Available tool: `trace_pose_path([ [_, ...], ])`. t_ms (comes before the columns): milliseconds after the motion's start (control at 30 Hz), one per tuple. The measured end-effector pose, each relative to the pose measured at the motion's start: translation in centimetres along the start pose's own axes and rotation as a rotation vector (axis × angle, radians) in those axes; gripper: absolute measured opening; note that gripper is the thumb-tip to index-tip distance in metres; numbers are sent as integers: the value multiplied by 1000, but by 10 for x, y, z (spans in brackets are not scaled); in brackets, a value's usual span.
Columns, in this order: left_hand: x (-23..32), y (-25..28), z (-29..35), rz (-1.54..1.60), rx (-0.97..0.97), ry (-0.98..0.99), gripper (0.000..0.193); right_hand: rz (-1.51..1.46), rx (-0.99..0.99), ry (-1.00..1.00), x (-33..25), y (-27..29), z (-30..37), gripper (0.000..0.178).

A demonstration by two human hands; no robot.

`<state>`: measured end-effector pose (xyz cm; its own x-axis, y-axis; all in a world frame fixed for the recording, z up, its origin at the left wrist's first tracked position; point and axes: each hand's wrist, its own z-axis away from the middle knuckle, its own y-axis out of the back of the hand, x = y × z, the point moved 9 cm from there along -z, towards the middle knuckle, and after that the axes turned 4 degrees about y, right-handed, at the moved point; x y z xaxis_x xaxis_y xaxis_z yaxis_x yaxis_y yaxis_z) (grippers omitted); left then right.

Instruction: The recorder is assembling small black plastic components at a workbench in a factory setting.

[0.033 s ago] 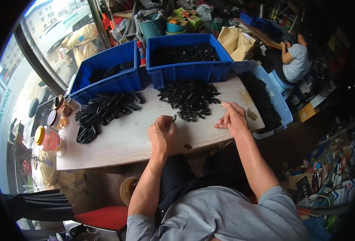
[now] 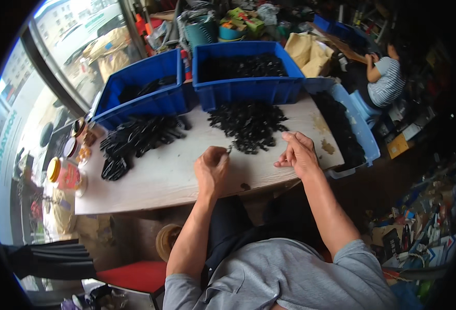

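Seated at a pale worktable (image 2: 166,181), left hand (image 2: 212,169) closed in a loose fist, pinching a small dark piece (image 2: 229,149) at the fingertips, just beside the heap of small black parts (image 2: 248,124). Right hand (image 2: 300,154) resting on the tabletop near that heap, fingers curled, apparently holding nothing. Behind, two blue crates (image 2: 243,88) of black parts; to the left, a pile of longer black pieces (image 2: 135,139).

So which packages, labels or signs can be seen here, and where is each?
Jar: table's left edge, yellow lid, red label.
Two dark jars: behind it, round lids.
Green box: beyond the blue bins, colourful print.
Window sign: far left, tall green letters on glass.
Cartons: floor, right, brown.
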<state>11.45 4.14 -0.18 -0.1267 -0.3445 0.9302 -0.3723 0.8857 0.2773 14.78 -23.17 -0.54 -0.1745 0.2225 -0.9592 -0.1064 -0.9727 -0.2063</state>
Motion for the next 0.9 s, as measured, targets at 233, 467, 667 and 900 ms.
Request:
trace_pose_path([
  [233,1,-41,28,753,-395,545,12,66,-385,30,22,-78,14,28],
  [467,11,-43,41,796,-444,569,13,104,-408,60,26,-87,21,17],
  [667,-1,-44,39,797,-340,476,12,159,-384,59,24,-92,24,18],
  [900,-4,-39,36,827,-297,471,11,123,-431,58,27,-96,23,20],
])
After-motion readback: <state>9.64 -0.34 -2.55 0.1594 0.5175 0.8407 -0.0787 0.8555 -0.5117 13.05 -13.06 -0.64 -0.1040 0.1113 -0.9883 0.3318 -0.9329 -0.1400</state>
